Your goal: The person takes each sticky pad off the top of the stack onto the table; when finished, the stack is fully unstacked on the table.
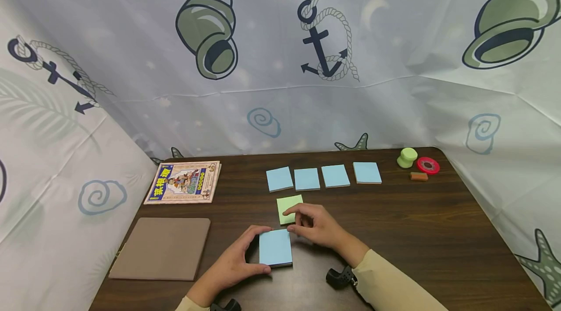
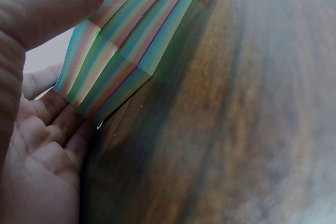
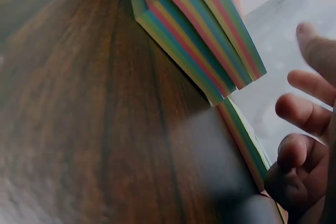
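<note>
Clock: the stack is the centre, 12 is the far edge of the bench (image 1: 394, 233)
Stack: blue-topped pile (image 1: 275, 246) of sticky pads, sitting on the bench in front of the person; side views show the striped edges of several pads, not lined up perfectly
Left hand: (image 1: 236, 260) at 8 o'clock, got a grip on the stack, thumb on the near side, fingers round the far-left
Right hand: (image 1: 317, 228) at 2 o'clock, fingers loosely bent, not gripping anything; index is over the green pad, can't tell if it's touching
Green pad: (image 1: 285, 202) at 1 o'clock, just beyond the stack
Blue pads: row of four (image 1: 307, 179), 12 round to 2
Book: (image 1: 182, 182) at 10
Brown folder: (image 1: 159, 248) at 9
Odds and ends: green knob (image 1: 407, 157), red ring (image 1: 428, 165) and brown block (image 1: 419, 176), bunched up around 2
</note>
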